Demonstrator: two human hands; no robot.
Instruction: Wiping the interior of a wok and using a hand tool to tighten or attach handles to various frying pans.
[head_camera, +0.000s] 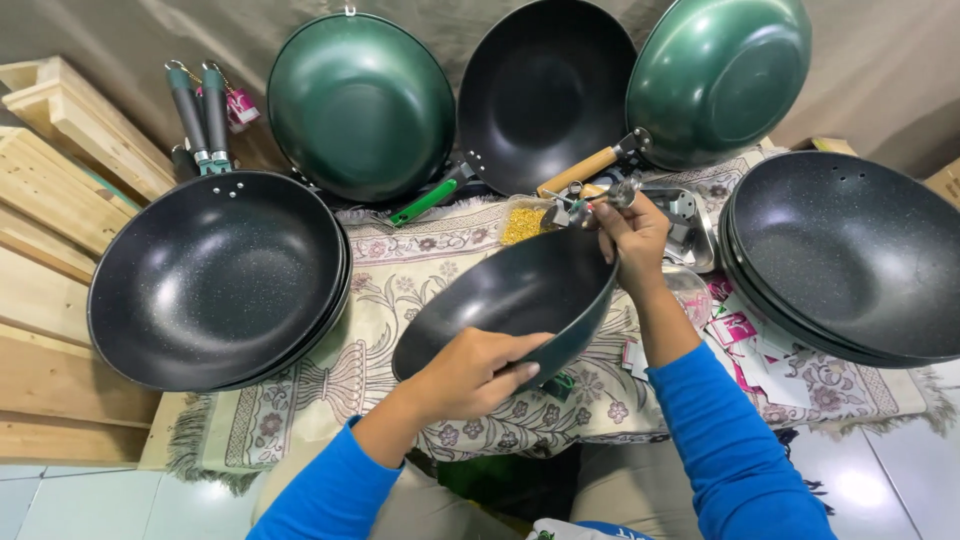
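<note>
My left hand (475, 372) grips the near rim of a dark speckled wok (510, 292) and holds it tilted above a patterned cloth (400, 275). My right hand (632, 232) is at the wok's far rim, closed on a small metal tool or fitting (590, 200); what it is exactly I cannot tell. Both arms wear blue sleeves. A small clear bag of gold-coloured bits (522, 222) lies just beyond the wok.
A stack of dark woks with green handles (215, 280) sits at left, another stack (850, 255) at right. Two green woks (360, 105) (720, 75) and a black one (545, 90) lean against the back wall. Wooden planks (50, 230) lie far left, and paper tags (745, 335) at right.
</note>
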